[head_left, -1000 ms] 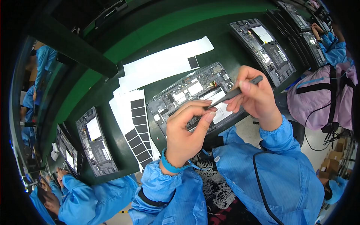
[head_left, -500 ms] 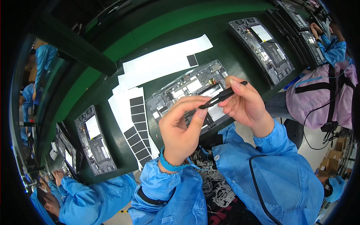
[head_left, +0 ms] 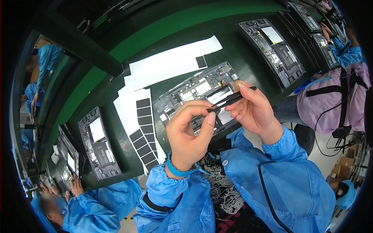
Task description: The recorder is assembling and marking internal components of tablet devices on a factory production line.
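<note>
Black tweezers point(head_left: 234, 98) are held in my right hand point(head_left: 257, 106), between the thumb and fingers, with their tips pointing left. My left hand point(head_left: 190, 130) is closed in a pinch at those tips. Something small and dark shows at its thumb and forefinger; I cannot tell whether it is a separate piece or part of the tweezers. Both hands are above an opened laptop base point(head_left: 168, 104) with its circuit board and silver parts exposed, and they hide its middle and near side.
White sheets point(head_left: 163, 64) lie behind and left of the laptop base, some bearing black rectangular stickers point(head_left: 143, 112). More opened laptop bases stand at left point(head_left: 100, 149) and right point(head_left: 272, 50). A co-worker's hand point(head_left: 77, 187) is at lower left. A pink bag point(head_left: 324, 99) is at right.
The tweezers have turned slightly in my right hand and their tips show apart at my left fingers. At lower left, the co-worker's hand has moved down beside a laptop base.
</note>
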Demonstrator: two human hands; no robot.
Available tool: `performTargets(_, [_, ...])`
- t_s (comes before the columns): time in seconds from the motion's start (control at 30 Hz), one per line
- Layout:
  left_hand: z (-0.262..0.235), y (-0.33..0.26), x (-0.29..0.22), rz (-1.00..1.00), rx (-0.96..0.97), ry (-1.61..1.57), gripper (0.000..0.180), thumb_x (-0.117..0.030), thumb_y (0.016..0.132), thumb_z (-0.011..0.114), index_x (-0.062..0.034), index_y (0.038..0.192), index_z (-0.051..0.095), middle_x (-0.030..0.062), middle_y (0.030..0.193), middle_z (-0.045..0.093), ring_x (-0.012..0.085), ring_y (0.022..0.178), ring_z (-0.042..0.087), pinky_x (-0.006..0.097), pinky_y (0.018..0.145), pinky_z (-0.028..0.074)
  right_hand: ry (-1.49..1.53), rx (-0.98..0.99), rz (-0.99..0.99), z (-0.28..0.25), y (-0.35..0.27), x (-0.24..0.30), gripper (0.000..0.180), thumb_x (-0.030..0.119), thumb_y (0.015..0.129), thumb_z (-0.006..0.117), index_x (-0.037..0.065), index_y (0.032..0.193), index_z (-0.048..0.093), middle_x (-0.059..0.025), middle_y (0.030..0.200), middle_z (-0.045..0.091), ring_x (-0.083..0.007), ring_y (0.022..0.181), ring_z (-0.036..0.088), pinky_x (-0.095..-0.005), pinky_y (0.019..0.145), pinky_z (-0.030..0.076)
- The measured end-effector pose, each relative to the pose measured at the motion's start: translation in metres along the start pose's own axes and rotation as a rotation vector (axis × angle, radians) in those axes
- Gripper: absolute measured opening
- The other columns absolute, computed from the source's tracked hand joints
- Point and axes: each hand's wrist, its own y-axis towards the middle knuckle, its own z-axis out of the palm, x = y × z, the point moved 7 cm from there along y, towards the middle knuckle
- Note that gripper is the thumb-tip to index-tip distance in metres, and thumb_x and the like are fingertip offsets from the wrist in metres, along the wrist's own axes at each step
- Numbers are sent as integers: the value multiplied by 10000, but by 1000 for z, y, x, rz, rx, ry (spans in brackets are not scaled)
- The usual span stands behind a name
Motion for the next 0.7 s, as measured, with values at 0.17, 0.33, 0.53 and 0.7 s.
performTargets(0.17, [2,-4,-1,-60,78,-47,45,43,862,588,38,906,580,148,993,632,188,953,586,321,895,434,-338,15,-269,7,-8,40,153,153,965,531,21,916,473,-277,894,676,-261,712,714,-282,576,583])
performTargets(0.33, [3,-5,-1,-144,82,-30,24,32,867,563,26,889,569,131,953,628,179,922,584,317,864,439,-762,104,-515,27,-25,78,169,113,903,606,-9,891,488,-221,838,676,-219,713,704,-287,608,580])
performTargets(0.53, [7,-4,0,-110,97,77,63,33,799,625,34,835,573,110,892,641,168,838,600,277,779,464,-846,110,-423,41,-24,73,127,43,874,630,-18,880,519,-187,816,680,-194,721,698,-272,641,566])
performTargets(0.7, [9,-4,-1,-99,102,115,69,28,792,631,26,833,576,112,878,642,175,819,608,281,762,470,-834,136,-354,40,-22,67,126,50,887,621,-16,883,514,-169,783,684,-172,707,691,-249,610,551])
